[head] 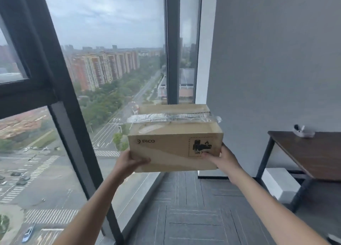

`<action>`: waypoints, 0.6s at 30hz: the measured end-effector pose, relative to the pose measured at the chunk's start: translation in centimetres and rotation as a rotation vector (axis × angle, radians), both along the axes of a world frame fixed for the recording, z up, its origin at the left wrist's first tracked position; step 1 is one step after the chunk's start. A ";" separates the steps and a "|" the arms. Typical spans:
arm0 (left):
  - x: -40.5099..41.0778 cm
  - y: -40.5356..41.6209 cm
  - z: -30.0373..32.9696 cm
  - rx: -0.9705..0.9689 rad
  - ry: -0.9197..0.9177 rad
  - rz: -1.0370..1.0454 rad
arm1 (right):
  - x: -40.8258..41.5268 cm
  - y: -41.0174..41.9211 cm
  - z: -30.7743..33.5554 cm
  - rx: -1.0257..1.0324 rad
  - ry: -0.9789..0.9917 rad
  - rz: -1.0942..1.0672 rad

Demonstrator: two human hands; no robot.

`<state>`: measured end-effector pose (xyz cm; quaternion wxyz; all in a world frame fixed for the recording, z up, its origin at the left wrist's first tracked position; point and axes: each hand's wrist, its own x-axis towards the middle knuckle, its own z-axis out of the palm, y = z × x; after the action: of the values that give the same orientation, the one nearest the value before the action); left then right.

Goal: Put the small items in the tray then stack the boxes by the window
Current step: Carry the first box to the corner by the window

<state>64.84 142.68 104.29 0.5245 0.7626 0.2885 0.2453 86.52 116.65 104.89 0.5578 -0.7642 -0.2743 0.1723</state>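
Note:
A brown cardboard box (171, 143) printed "PICO", with clear tape across its top, is held in the air in front of the floor-to-ceiling window (114, 78). My left hand (129, 161) grips its lower left corner. My right hand (221, 159) grips its lower right corner, fingers over the black warning label. The box hangs above the carpet strip beside the glass, near the room's corner. A small clear tray (303, 132) with small items in it sits on the table at the right.
A dark wooden table (313, 152) with black metal legs stands against the grey wall (276, 60) at right. A white box (280, 185) lies on the floor beneath it. Grey carpet tiles (193, 217) cover the floor. Dark window frames (172, 45) divide the glass.

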 end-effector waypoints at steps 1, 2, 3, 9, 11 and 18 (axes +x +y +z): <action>2.2 1.5 -0.3 -0.003 0.012 -0.016 | 1.9 1.1 -0.4 -0.007 -0.004 -0.018; 4.4 2.8 -0.7 -0.005 0.019 -0.029 | 3.8 2.2 -0.8 -0.010 -0.005 -0.031; 6.7 4.3 -1.3 -0.007 0.027 -0.041 | 5.7 3.3 -1.3 -0.014 -0.001 -0.048; 20.0 12.2 -3.4 0.002 0.063 -0.047 | 18.4 11.2 -4.3 -0.007 0.012 -0.052; 24.4 14.7 -4.0 -0.016 0.074 -0.038 | 22.9 13.9 -4.9 -0.007 0.014 -0.052; 37.9 22.5 -5.9 -0.091 0.118 -0.001 | 36.9 22.3 -6.9 -0.081 0.064 -0.042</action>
<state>102.73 165.17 98.43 0.5406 0.7514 0.3294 0.1861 123.42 138.96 97.95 0.5384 -0.7858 -0.2333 0.1958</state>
